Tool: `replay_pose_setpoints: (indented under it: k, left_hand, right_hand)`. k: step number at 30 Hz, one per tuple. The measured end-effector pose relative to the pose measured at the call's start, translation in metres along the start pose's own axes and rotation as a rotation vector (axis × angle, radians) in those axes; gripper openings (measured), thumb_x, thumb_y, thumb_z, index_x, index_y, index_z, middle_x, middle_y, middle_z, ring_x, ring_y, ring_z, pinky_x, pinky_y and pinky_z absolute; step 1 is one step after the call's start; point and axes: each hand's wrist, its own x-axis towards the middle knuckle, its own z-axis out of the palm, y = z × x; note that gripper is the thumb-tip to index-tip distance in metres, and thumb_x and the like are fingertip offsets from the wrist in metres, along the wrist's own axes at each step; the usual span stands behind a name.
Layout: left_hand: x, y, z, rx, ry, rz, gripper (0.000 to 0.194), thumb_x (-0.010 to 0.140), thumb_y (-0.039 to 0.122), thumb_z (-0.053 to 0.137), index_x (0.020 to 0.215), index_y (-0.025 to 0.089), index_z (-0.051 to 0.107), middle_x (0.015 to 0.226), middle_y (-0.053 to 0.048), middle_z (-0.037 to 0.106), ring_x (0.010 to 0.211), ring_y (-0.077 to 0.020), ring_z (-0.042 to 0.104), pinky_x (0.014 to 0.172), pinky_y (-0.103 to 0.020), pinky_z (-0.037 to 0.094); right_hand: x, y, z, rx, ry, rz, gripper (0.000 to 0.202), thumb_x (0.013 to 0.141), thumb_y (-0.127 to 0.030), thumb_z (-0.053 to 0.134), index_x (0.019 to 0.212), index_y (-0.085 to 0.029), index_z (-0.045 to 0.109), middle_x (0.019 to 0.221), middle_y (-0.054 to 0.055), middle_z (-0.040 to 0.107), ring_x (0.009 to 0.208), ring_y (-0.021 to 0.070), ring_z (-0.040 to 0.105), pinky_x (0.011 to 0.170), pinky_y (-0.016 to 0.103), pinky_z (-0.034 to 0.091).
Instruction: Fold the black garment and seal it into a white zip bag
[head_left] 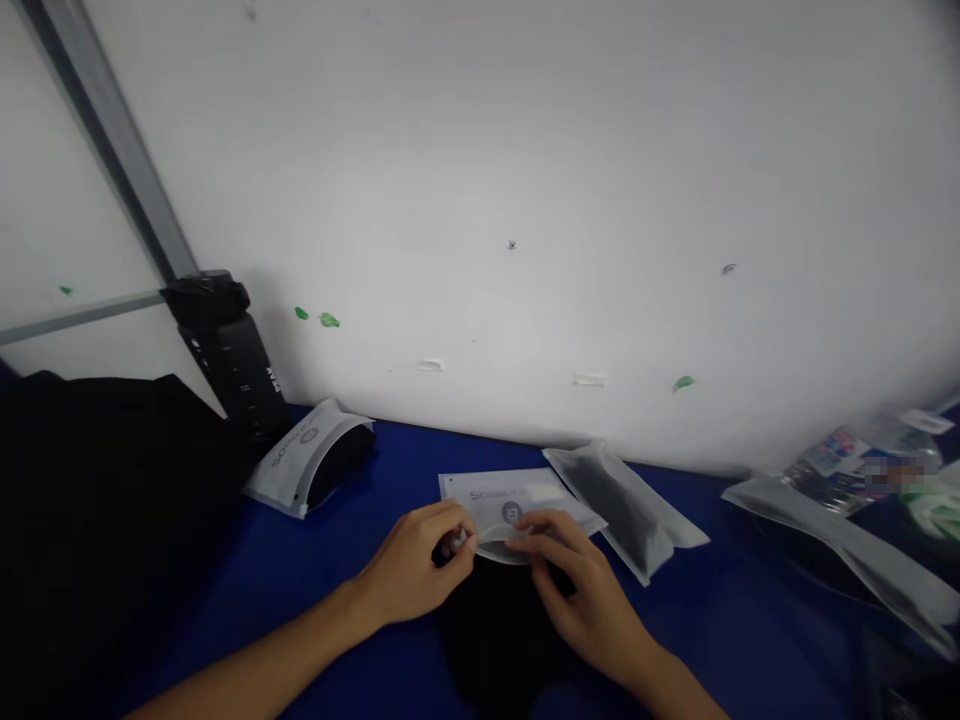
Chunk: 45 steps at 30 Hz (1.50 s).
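A frosted plastic zip bag [491,487] with grey print lies flat on the blue table, its mouth towards me and slightly gaping. My left hand [421,562] is closed in a pinch at the left corner of that mouth. Curled at the other side, my right hand [581,590] has its fingertips on the bag's lip and its thumb lower down, by the dark cloth. The black cloth [495,640] lies between both hands and reaches up to the opening. Whether part of it is inside the bag, I cannot tell.
Another frosted bag [626,505] with dark contents touches the first on its right. A printed bag [300,460] holding something black lies left, near a black bottle [236,370]. Further right are an open bag [840,545] and clear plastic packaging [847,460]. A white wall [487,200] closes the back.
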Motion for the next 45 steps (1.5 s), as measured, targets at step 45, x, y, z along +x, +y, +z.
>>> replay_pose_setpoints:
  k: [45]
  left_hand:
    - [0.001,-0.001,0.001,0.051,0.011,-0.046,0.019,0.099,0.035,0.065,0.086,0.021,0.066,0.082,0.0,0.062,0.073,-0.0139,0.057,0.069,-0.026,0.044]
  right_hand:
    - [-0.001,-0.011,0.005,0.022,-0.022,-0.038,0.03,0.101,-0.011,0.057,0.121,-0.029,0.07,0.117,0.009,0.069,0.111,0.0243,0.07,0.093,0.039,0.061]
